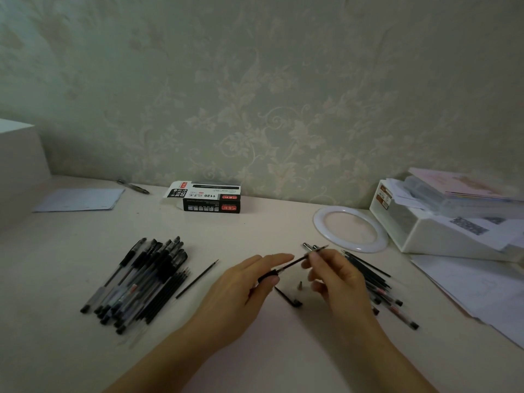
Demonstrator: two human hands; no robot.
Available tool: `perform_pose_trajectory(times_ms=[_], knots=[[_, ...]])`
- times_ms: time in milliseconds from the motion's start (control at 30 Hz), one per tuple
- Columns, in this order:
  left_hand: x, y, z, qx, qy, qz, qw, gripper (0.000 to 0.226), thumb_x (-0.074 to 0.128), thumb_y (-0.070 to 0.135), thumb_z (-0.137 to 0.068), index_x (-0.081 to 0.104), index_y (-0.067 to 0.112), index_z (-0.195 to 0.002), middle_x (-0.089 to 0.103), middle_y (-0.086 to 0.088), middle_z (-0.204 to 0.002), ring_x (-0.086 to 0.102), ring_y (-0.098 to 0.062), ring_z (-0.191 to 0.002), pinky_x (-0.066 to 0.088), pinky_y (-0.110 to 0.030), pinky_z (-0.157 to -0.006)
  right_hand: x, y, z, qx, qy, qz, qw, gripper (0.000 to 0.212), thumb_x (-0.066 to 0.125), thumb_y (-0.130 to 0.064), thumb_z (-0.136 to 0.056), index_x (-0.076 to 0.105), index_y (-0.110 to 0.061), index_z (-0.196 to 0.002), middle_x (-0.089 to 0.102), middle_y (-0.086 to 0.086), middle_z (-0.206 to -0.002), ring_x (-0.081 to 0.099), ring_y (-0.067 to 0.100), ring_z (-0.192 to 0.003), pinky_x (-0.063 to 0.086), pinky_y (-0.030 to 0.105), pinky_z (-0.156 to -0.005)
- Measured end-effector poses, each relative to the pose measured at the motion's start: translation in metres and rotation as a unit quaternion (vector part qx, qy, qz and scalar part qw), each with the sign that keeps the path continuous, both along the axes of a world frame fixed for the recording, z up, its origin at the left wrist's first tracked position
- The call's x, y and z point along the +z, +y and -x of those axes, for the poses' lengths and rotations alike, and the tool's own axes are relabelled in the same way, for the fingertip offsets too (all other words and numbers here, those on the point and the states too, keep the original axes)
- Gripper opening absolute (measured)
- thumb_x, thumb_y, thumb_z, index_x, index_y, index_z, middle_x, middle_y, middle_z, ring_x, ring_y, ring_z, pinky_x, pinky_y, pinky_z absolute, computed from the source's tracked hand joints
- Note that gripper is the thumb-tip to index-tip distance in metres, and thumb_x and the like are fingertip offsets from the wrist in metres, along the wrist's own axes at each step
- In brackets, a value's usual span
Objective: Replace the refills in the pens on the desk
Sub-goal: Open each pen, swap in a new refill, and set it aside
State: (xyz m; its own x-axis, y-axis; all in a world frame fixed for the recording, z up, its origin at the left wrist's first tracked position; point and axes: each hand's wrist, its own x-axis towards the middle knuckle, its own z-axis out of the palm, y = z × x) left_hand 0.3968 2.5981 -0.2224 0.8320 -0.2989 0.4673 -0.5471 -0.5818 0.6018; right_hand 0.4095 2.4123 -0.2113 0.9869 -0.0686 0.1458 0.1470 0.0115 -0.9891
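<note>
Here: left hand (243,282) grips pen barrel (268,276); right hand (336,275) pinches one refill (297,260).

Pale cream desk (255,228), grey-green wallpaper (283,95) showing a cream floral scroll pattern at twelve o'clock, black-and-clear pens (136,282) lying at nine o'clock, black, white and red box (208,197), white ring (350,229) at two o'clock.

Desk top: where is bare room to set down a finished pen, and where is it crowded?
Free: the near desk strip below the pile of black pens, and the stretch between that pile and the black-and-white refill box. Crowded: around the left hand and right hand, and the loose refills beside the white round ring.
</note>
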Motion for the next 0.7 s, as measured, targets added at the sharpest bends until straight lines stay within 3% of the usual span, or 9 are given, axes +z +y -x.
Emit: perform_pose_trajectory(times_ms=[100,167,267,433,533,600,700], knots=[[0.001,0.000,0.000,0.003,-0.005,-0.015,1.000,0.039,0.043,0.030,-0.100,0.046,0.053,-0.131,0.055,0.015,-0.090,0.056,-0.009,-0.080,0.048,-0.029,-0.068,0.001,-0.002,-0.001,-0.013,0.002,-0.064,0.998,0.012,0.066,-0.032,-0.087,0.072,-0.022,-0.085,0.073,0.000,-0.085,0.061,0.010,-0.072,0.051,0.023,-0.064],[0.002,0.000,0.000,0.003,-0.007,-0.012,1.000,0.040,0.044,0.029,-0.100,0.046,0.054,-0.132,0.055,0.014,-0.088,0.056,-0.010,-0.079,0.047,-0.029,-0.066,-0.001,0.000,-0.001,0.015,-0.002,-0.076,0.997,0.027,0.070,-0.043,-0.075,0.074,-0.024,-0.093,0.074,0.002,-0.090,0.066,0.010,-0.073,0.054,0.020,-0.064],[0.003,0.000,0.001,-0.002,-0.009,-0.004,1.000,0.044,0.048,0.025,-0.100,0.046,0.054,-0.132,0.055,0.012,-0.087,0.056,-0.012,-0.079,0.048,-0.032,-0.067,-0.006,0.003,-0.002,0.051,0.017,-0.084,0.995,0.033,0.074,-0.042,-0.067,0.077,-0.024,-0.095,0.076,0.005,-0.092,0.071,0.015,-0.080,0.056,0.023,-0.070],[0.001,-0.001,0.001,-0.006,-0.005,-0.019,1.000,0.045,0.049,0.027,-0.100,0.042,0.055,-0.134,0.057,0.015,-0.092,0.054,-0.007,-0.078,0.045,-0.019,-0.066,-0.009,0.003,-0.003,0.070,0.025,-0.116,0.991,0.014,0.065,-0.032,-0.082,0.075,-0.024,-0.088,0.076,0.007,-0.095,0.073,0.020,-0.085,0.056,0.022,-0.071],[-0.002,0.000,0.000,0.019,-0.001,-0.018,1.000,0.042,0.050,0.032,-0.098,0.043,0.053,-0.133,0.055,0.029,-0.098,0.052,0.002,-0.072,0.038,-0.008,-0.064,-0.005,-0.004,-0.007,-0.004,-0.022,-0.126,0.992,0.017,0.051,-0.020,-0.099,0.066,-0.016,-0.092,0.075,0.008,-0.092,0.072,0.021,-0.084,0.056,0.022,-0.069],[-0.003,0.002,0.000,0.029,0.005,-0.012,0.999,0.039,0.050,0.033,-0.098,0.045,0.051,-0.132,0.053,0.031,-0.097,0.051,0.002,-0.069,0.036,-0.006,-0.063,0.000,-0.015,-0.007,-0.072,-0.080,-0.065,0.992,0.018,0.048,-0.021,-0.102,0.065,-0.021,-0.095,0.073,0.003,-0.083,0.069,0.016,-0.077,0.057,0.022,-0.069],[-0.002,0.002,-0.001,0.037,0.005,-0.013,0.999,0.034,0.051,0.033,-0.098,0.050,0.048,-0.128,0.057,0.025,-0.096,0.051,0.002,-0.070,0.039,-0.008,-0.064,0.002,-0.029,-0.007,-0.145,-0.165,0.170,0.961,0.018,0.053,-0.027,-0.098,0.069,-0.033,-0.098,0.066,-0.014,-0.079,0.062,0.001,-0.077,0.050,0.013,-0.072]])
